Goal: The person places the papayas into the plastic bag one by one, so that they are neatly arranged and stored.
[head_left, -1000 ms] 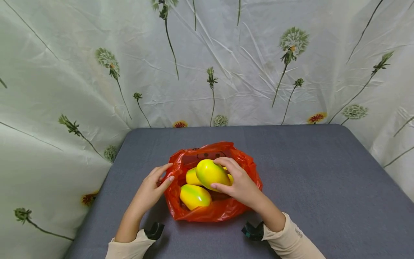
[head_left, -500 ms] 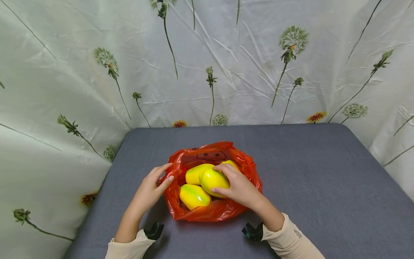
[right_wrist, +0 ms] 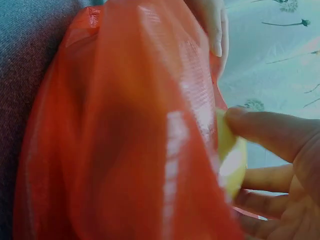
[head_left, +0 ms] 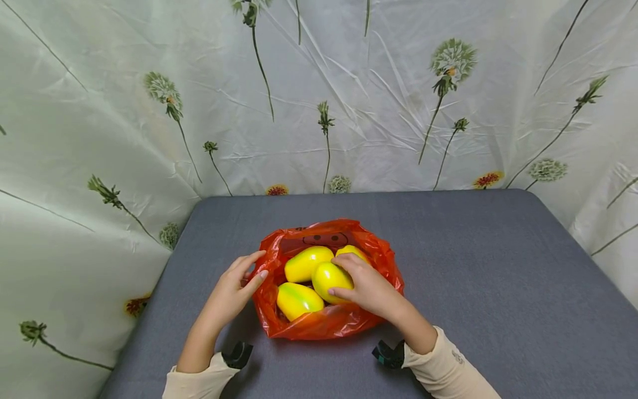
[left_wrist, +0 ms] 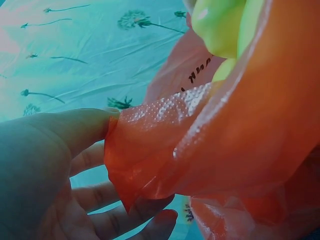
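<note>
A red plastic bag (head_left: 344, 328) stands with its mouth spread wide, several yellow-green mangoes inside. My right hand (head_left: 366, 282) reaches in from the right and holds one mango (head_left: 329, 281) between thumb and fingers, low among the others. A second mango (head_left: 309, 264) lies behind it to the left, and a third mango (head_left: 298, 300) sits at the front left. Another yellow fruit (head_left: 353, 252) is partly hidden behind my right hand. My left hand (head_left: 230, 292) holds the bag's left rim, thumb on one side of the plastic and fingers on the other (left_wrist: 95, 165).
The bag rests on a grey cloth-covered table (head_left: 488, 277). Behind and to the left hangs a pale curtain (head_left: 379, 111) printed with dandelions. Black wrist mounts (head_left: 390, 356) sit by both sleeves.
My right hand has lowered the held mango into the bag, slightly right and toward the front, uncovering more of the fruit behind. My left hand stays at the rim.
</note>
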{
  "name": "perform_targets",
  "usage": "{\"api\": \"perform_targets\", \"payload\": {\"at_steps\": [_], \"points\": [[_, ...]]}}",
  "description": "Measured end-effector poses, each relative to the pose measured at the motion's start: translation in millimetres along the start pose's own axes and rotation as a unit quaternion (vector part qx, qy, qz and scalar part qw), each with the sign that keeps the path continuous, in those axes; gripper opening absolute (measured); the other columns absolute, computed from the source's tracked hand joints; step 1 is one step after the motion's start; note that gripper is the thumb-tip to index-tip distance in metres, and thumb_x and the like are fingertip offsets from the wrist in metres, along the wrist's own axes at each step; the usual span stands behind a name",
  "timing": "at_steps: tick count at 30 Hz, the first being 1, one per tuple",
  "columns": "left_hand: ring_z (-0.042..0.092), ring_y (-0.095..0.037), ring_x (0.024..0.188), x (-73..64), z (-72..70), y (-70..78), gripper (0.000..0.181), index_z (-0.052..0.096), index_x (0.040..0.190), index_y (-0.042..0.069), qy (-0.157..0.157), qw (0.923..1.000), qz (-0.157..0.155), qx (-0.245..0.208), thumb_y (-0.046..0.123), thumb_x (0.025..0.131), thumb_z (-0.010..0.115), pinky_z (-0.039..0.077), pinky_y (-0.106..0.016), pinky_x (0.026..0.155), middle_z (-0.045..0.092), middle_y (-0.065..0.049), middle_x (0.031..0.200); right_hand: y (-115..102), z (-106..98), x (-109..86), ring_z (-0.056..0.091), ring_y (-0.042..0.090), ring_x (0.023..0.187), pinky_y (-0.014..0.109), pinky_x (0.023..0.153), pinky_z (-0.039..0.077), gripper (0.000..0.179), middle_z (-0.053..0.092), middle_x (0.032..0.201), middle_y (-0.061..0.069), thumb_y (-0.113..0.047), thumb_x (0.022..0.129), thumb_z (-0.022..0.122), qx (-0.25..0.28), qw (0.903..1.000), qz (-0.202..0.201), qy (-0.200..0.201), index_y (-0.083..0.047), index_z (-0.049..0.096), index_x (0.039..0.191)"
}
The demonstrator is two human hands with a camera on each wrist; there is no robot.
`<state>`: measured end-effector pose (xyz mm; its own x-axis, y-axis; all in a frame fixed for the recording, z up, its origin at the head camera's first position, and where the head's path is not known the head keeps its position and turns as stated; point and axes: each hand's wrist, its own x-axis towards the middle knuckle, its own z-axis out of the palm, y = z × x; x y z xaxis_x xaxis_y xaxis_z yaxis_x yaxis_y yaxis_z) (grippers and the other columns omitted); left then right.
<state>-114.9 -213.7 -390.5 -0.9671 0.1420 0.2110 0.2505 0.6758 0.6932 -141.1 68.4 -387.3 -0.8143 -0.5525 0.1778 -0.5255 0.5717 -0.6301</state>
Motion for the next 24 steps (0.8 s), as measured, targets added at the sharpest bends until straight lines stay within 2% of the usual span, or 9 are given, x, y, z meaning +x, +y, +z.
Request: {"api": "perform_targets", "payload": {"at_steps": [5,13,17,24], "points": [[0.055,-0.017,0.081,0.2,0.2,1.3,0.045,0.049,0.129,0.013,0.000,1.0000,0.001,-0.002,0.026,0.087,0.060,0.048,-0.035,0.071,0.052,-0.008,0.117,-0.7,-1.4,0.3,0.047,0.022,0.109,0.037,0.090,0.039,0.054,0.049,0.119,0.011,-0.022,0.078,0.071,-0.006,0.9999,-0.008,-0.002,0.001,0.050,0.123],[0.055,-0.017,0.081,0.4,-0.3,2.1,0.045,0.048,0.129,0.013,-0.003,1.0000,0.001,-0.005,0.025,0.087,0.061,0.048,-0.035,0.072,0.052,-0.008,0.117,0.3,-4.2,0.4,0.050,0.017,0.108,0.034,0.087,0.042,0.042,0.053,0.116,0.003,-0.015,0.081,0.067,0.032,0.9972,-0.045,0.051,-0.005,0.053,0.120],[0.055,-0.017,0.081,-0.1,-0.2,1.4,0.045,0.048,0.129,0.013,-0.001,1.0000,0.001,-0.004,0.025,0.087,0.060,0.048,-0.035,0.072,0.052,-0.008,0.116,-0.3,-7.0,-0.3,0.052,0.014,0.104,0.030,0.084,0.044,0.036,0.055,0.113,0.002,-0.011,0.083,0.065,0.060,0.9927,-0.070,0.079,-0.007,0.055,0.117],[0.057,-0.018,0.082,-1.2,-1.0,-0.2,0.046,0.048,0.130,0.014,0.000,1.0000,-0.003,-0.004,0.026,0.087,0.060,0.048,-0.035,0.072,0.052,-0.008,0.118,-4.8,-20.2,-6.7,0.052,0.013,0.103,0.032,0.085,0.042,0.033,0.057,0.112,0.001,-0.010,0.082,0.065,0.069,0.9799,-0.124,0.139,-0.008,0.057,0.115]]}}
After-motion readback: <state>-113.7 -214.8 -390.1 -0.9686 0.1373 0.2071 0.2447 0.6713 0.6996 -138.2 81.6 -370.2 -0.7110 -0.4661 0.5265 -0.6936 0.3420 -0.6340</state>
